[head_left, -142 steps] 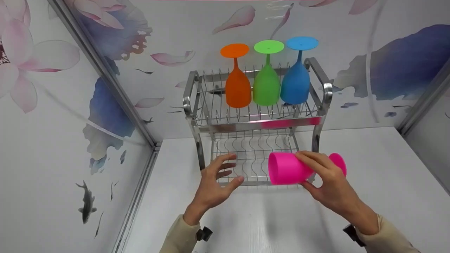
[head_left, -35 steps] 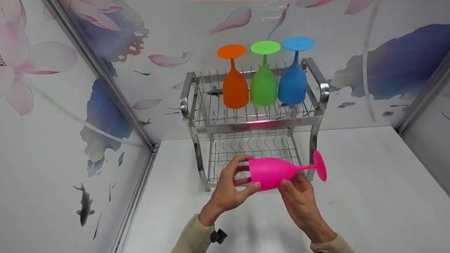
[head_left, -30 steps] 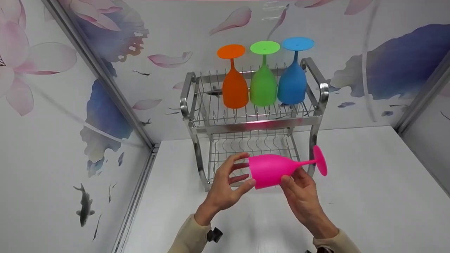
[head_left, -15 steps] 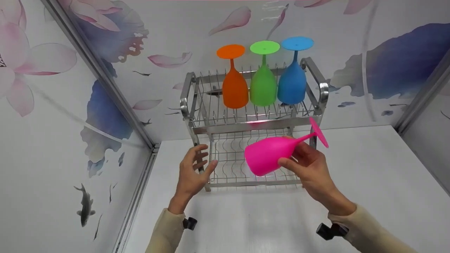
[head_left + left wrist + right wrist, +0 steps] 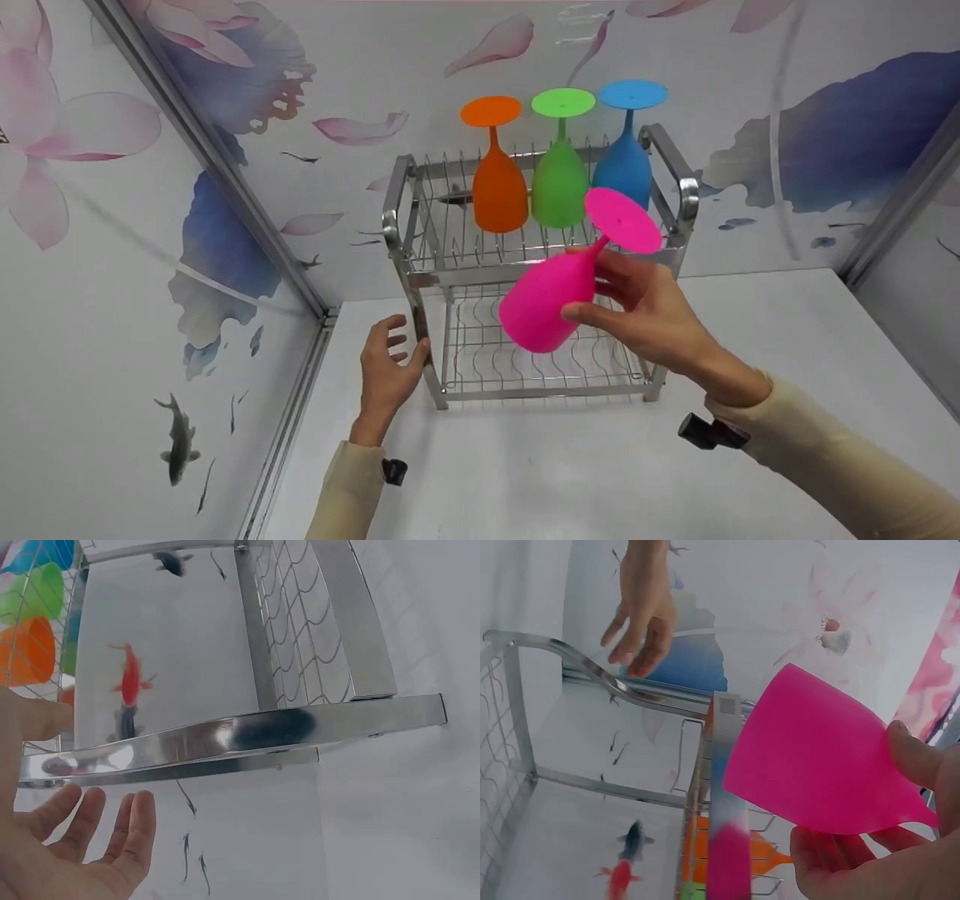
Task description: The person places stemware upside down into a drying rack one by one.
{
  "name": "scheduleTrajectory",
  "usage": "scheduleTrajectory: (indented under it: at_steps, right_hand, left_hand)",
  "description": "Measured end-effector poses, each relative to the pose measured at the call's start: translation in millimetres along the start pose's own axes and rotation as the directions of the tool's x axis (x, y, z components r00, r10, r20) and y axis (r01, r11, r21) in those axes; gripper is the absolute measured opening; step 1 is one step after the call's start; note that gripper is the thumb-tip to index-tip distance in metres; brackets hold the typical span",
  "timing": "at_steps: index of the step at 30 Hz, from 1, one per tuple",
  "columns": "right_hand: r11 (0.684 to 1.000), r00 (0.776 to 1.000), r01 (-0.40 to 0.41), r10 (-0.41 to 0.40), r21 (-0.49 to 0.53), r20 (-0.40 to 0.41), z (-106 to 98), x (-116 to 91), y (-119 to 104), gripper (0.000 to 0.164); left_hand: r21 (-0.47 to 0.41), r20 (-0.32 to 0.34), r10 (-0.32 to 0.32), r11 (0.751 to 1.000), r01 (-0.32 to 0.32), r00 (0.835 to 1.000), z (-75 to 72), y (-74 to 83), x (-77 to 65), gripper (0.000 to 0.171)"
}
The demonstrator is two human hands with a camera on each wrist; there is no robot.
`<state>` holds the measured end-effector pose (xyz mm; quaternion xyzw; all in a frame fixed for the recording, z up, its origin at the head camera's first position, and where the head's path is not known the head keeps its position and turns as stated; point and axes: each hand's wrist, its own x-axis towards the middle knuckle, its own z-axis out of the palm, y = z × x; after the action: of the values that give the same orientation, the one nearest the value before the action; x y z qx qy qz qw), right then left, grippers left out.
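Note:
My right hand (image 5: 660,315) grips a pink wine glass (image 5: 544,304) around the bowl close to the stem. The glass is tilted, foot up to the right and mouth down to the left, in front of a two-tier metal dish rack (image 5: 517,271). In the right wrist view the pink bowl (image 5: 817,757) sits between thumb and fingers. Beside the rack's left leg, my left hand (image 5: 386,379) has its fingers loosely bent and holds nothing; whether it touches the leg I cannot tell.
On the upper tier stand an orange glass (image 5: 500,191), a green glass (image 5: 560,187) and a blue glass (image 5: 624,169), all upside down; the pink foot partly covers the blue one. Below is the wire lower tier (image 5: 540,367). Flower-printed panels (image 5: 97,360) enclose the white table (image 5: 525,480).
The pink glass has left the left hand; my right hand has raised it leftward toward the upper tier, its foot turning upward. My left hand has withdrawn left to the rack's leg.

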<state>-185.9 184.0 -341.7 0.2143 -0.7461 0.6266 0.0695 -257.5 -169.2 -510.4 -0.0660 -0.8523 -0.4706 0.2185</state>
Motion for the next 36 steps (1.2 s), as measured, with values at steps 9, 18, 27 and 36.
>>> scheduleTrajectory:
  at_steps: [9, 18, 27, 36]
  right_hand:
    - [0.991, 0.995, 0.097, -0.094, -0.096, 0.038, 2.6, 44.6, -49.1, 0.063]
    - [0.985, 0.991, 0.098, -0.083, -0.141, 0.110, 15.3, 93.0, -83.2, 0.053]
    - [0.971, 0.992, 0.064, -0.036, -0.230, 0.124, 43.1, 143.0, -93.6, 0.060]
    - [0.971, 0.997, 0.020, -0.001, -0.239, 0.081, 65.8, 177.1, -72.4, 0.063]
  left_hand:
    - [-0.065, 0.054, -0.094, 0.993, 0.097, 0.994, 11.7, -18.0, 2.4, 0.042]
    - [-0.097, 0.044, -0.107, 0.989, 0.111, 0.993, 18.4, -26.7, 2.3, 0.033]
    - [-0.074, 0.041, -0.147, 0.986, 0.150, 0.988, 20.8, -29.3, 5.3, 0.032]
    - [-0.058, 0.053, -0.121, 0.990, 0.125, 0.991, 22.2, -28.1, 4.3, 0.030]
